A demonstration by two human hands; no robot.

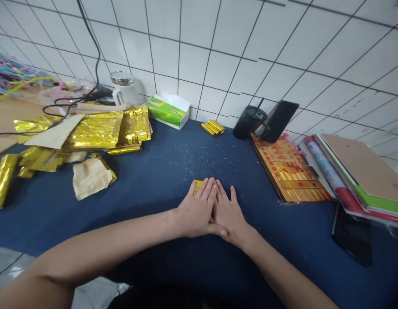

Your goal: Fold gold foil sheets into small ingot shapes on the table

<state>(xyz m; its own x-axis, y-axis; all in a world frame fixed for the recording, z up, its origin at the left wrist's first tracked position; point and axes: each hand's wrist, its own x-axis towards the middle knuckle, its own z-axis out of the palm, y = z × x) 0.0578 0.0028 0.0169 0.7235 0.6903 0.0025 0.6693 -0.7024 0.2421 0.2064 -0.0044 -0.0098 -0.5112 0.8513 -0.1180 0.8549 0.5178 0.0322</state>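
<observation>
Side by side on the dark blue tabletop (pixel 147 189), my left hand (pixel 199 210) and my right hand (pixel 229 210) lie flat with fingers stretched forward. Their fingertips meet, and the left thumb crosses over the right hand. Under the left fingers a small piece of gold foil paper (pixel 198 186) peeks out; most of it is hidden by the hands. Beyond the fingertips, pale specks are scattered on the blue surface. Several small gold rolls (pixel 213 127) sit together near the wall.
Gold foil sheets (pixel 92 128) and a crumpled foil-backed paper (pixel 92 176) lie at left, below a white mug (pixel 125 90). A tissue pack (pixel 169 110), black cup (pixel 250 122), propped phone (pixel 279 120), orange-gold packet (pixel 289 171), stacked books (pixel 363 167) and black device (pixel 353 234) stand around.
</observation>
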